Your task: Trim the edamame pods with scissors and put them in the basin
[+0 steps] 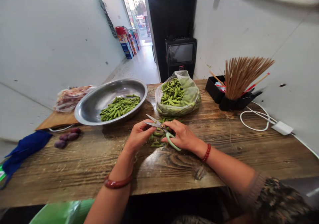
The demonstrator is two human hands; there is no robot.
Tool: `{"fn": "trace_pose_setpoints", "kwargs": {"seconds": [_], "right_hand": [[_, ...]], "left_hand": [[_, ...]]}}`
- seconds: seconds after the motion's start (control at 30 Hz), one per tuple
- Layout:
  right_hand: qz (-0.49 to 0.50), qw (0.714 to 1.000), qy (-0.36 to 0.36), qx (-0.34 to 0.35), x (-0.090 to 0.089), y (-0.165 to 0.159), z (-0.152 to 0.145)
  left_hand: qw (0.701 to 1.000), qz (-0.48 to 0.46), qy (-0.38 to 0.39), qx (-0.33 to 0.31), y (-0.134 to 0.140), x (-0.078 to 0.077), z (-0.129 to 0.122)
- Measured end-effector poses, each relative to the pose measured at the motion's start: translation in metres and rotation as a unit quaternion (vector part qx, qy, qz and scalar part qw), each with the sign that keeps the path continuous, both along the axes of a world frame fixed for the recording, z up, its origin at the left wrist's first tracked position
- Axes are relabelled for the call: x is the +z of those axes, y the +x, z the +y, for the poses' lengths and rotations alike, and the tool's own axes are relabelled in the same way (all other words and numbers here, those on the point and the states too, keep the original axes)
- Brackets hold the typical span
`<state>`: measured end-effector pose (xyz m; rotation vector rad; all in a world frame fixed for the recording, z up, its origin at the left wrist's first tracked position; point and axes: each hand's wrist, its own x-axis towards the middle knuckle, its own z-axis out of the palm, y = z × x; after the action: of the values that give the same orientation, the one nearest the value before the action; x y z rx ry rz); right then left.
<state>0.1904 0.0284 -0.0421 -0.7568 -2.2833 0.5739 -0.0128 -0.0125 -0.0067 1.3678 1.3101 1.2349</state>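
Observation:
My right hand (185,136) is closed around scissors (172,142) with pale green handles, whose blades stand apart and point left. Close to the blade tips, my left hand (139,136) is closed in a pinch; whatever lies between its fingers is hidden. Loose green soybean pods (157,139) lie on the wooden table under and between both hands. Beyond them stands a clear plastic bag (191,97) full of pods. To its left, a wide steel basin (86,109) holds more green pods (119,107) in its near right part.
A black holder (226,103) with many thin sticks stands at the right, near a white cable and adapter (282,128). Purple-red tubers (67,137), a blue cloth (27,142) and a bagged bundle (72,98) are at the left. A green tub (58,212) sits below the front edge.

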Motion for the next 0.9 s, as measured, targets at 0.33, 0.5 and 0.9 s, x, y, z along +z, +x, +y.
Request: {"fn": "trace_pose_setpoints", "kwargs": {"seconds": [0.33, 0.5, 0.9], "right_hand": [[0.022, 0.995, 0.007, 0.101, -0.006, 0.013, 0.013], [0.044, 0.991, -0.006, 0.129, -0.007, 0.018, 0.02], [0.11, 0.983, -0.03, 0.145, -0.009, 0.026, 0.009]], "left_hand": [[0.996, -0.025, -0.042, 0.069, 0.024, -0.006, -0.029], [0.994, -0.004, -0.038, 0.107, 0.038, -0.006, -0.03], [0.991, 0.074, -0.088, 0.069, 0.06, 0.058, -0.033]]}}
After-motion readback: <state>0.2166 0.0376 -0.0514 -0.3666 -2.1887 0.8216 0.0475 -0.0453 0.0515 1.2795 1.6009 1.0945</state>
